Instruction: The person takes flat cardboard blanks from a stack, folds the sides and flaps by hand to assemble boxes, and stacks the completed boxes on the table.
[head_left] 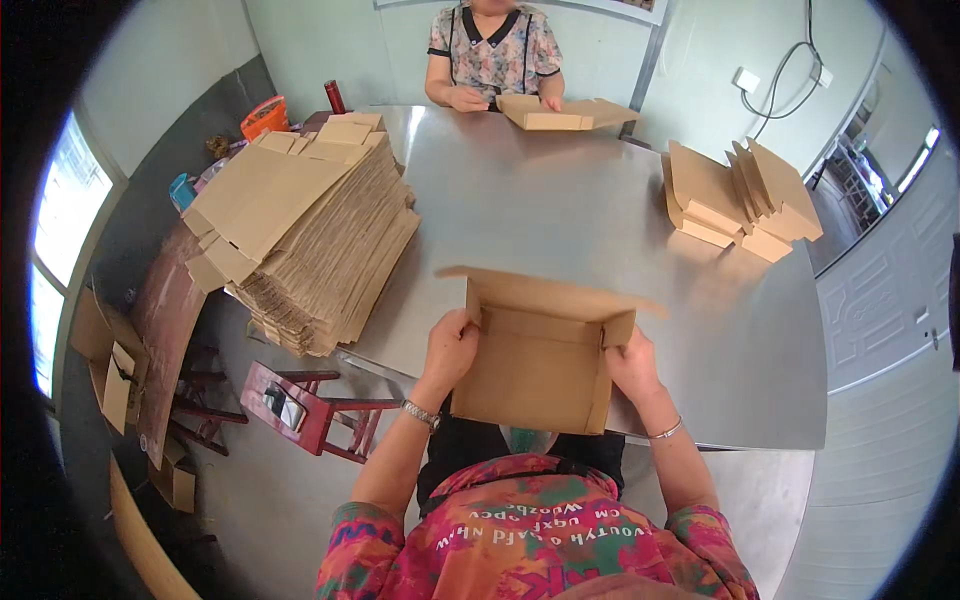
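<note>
Gripping a half-folded cardboard box [540, 350] at the steel table's [560, 200] near edge, left hand [452, 345] and right hand [632, 362] clamped on opposite sides

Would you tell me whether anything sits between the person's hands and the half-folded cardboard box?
Nothing visible does: the left hand and right hand already grip the cardboard box by its side walls at the table's near edge.

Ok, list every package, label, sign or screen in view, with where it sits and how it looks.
Half-folded box: brown cardboard, near table edge, held between left hand and right hand.
Flat blanks stack: tall tan pile, table's left side.
Folded boxes: tan, leaning together, right side.
Far box: tan, under another person's hands.
Floor boxes: open, brown, by the window.
No signs or screens seen.
</note>
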